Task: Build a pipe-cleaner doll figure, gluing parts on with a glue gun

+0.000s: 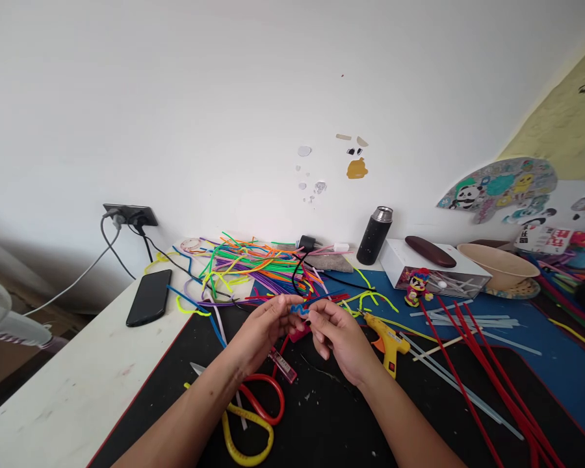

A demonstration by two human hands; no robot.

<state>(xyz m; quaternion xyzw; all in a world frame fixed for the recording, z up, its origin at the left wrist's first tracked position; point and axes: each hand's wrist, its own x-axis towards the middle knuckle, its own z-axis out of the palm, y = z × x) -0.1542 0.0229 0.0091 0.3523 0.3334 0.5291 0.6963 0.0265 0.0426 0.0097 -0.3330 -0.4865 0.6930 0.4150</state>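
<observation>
My left hand point(262, 328) and my right hand point(340, 339) meet above the black mat point(141, 396), each pinching one end of a short, wavy blue pipe cleaner point(301, 310). Both hands have their fingers closed on it. Just beyond them lies a big loose pile of pipe cleaners point(253, 266) in green, orange, purple and yellow. Under my left wrist lie scissors point(258, 406) with red and yellow handles. A yellow glue gun point(389, 341) rests right of my right hand.
A black phone point(149, 296) lies on the white tabletop at left, below a wall socket point(129, 214) with cables. A black flask point(375, 235), a white box point(436, 268), a small figurine point(416, 287), a wooden bowl point(500, 265) and long red sticks point(487, 377) fill the right side.
</observation>
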